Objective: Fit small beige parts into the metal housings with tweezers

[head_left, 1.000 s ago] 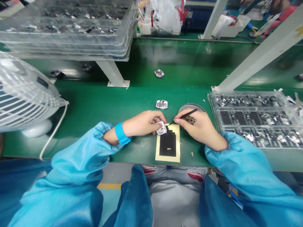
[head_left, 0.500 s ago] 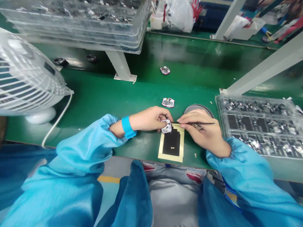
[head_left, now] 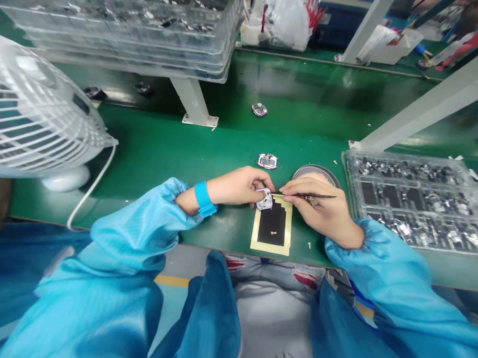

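My left hand (head_left: 239,185) pinches a small white-rimmed square part (head_left: 264,199) and holds it over the top left corner of a yellow card with a black stepped sheet (head_left: 272,227). My right hand (head_left: 320,208) is closed on thin black tweezers (head_left: 312,195) that lie almost level, their tip at the small part. Both sleeves are blue, and a blue band sits on my left wrist. A second small part (head_left: 267,161) lies on the green table (head_left: 165,150) just beyond my hands.
A round grey perforated disc (head_left: 315,173) sits behind my right hand. A clear tray of parts (head_left: 414,201) lies at the right. A white fan (head_left: 37,120) stands at the left, stacked clear trays (head_left: 122,28) on a shelf above. Another small part (head_left: 259,110) lies farther back.
The tweezers have swung from tilted up to nearly level, tip against the small part. My view has shifted slightly left; both hands keep their grip over the card.
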Tool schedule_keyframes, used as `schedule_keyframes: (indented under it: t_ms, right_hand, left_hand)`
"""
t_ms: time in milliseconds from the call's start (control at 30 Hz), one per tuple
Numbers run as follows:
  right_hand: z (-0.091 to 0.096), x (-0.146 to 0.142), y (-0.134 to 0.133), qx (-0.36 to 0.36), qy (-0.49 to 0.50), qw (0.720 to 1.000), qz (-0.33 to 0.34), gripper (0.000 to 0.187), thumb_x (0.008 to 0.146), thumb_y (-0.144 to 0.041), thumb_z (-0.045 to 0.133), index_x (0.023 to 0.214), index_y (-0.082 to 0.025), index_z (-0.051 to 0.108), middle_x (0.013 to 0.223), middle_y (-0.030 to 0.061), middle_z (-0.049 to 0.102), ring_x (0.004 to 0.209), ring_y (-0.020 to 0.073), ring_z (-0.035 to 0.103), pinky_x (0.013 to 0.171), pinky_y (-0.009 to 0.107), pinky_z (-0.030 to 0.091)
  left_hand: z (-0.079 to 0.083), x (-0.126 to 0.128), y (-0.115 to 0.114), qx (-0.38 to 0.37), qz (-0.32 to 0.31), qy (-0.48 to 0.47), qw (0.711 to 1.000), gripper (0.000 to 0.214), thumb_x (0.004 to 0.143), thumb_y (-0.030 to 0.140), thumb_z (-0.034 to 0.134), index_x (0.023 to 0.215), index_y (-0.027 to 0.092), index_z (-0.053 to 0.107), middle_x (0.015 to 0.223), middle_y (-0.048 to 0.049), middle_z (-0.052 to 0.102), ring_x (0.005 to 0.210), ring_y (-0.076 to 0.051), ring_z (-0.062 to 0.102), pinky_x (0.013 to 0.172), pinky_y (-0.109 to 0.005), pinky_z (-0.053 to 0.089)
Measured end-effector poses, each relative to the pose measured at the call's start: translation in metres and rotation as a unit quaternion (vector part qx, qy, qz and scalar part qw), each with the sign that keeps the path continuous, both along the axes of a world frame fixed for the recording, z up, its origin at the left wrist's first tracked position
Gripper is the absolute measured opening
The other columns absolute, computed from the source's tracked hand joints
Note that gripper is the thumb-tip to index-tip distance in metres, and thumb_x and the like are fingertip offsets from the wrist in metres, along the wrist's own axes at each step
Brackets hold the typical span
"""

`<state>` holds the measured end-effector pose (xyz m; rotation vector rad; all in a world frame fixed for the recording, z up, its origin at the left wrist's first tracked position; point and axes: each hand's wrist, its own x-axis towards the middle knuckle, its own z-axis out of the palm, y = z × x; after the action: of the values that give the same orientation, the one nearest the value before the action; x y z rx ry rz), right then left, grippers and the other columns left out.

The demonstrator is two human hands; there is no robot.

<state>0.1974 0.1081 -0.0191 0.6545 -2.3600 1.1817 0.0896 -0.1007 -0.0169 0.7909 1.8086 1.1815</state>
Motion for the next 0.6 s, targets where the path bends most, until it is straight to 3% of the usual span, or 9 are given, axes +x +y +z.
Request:
schedule_keyframes:
  t_ms: [200, 467, 600]
  right_hand:
    - [0.0031, 0.0025, 0.0004, -0.014, 0.0, 1.0, 0.001, 0.017, 0.092, -0.015, 0.071, 0.105, -0.025, 0.07, 0.1, 0.0029, 0.075, 0.093, 0.0216, 0.07, 0.086, 0.042, 0.055]
    - [0.0019, 0.0033, 0.0037, -0.002, -0.021, 1.0, 0.001, 0.013, 0.09, -0.022, 0.077, 0.101, -0.022, 0.071, 0.095, 0.0034, 0.075, 0.089, 0.0212, 0.069, 0.084, 0.04, 0.054]
    - [0.0007, 0.002, 0.0034, -0.009, -0.066, 0.998, -0.017, 0.007, 0.092, -0.024, 0.075, 0.098, -0.022, 0.073, 0.095, 0.0024, 0.075, 0.088, 0.0194, 0.069, 0.084, 0.036, 0.054]
  left_hand:
    - [0.001, -0.001, -0.0011, 0.003, -0.009, -0.001, 1.0, 0.022, 0.081, 0.011, 0.063, 0.102, 0.012, 0.068, 0.081, -0.0054, 0.073, 0.06, -0.012, 0.066, 0.054, -0.021, 0.05]
    - [0.0027, -0.0029, -0.0024, 0.007, -0.026, 0.001, 1.0, 0.029, 0.078, 0.007, 0.065, 0.106, 0.011, 0.069, 0.093, -0.0085, 0.076, 0.073, -0.013, 0.069, 0.061, -0.02, 0.051]
    - [0.0033, -0.002, -0.0025, 0.005, -0.024, 0.003, 1.0, 0.028, 0.078, 0.007, 0.066, 0.105, 0.011, 0.07, 0.088, -0.007, 0.075, 0.071, -0.013, 0.068, 0.06, -0.019, 0.05]
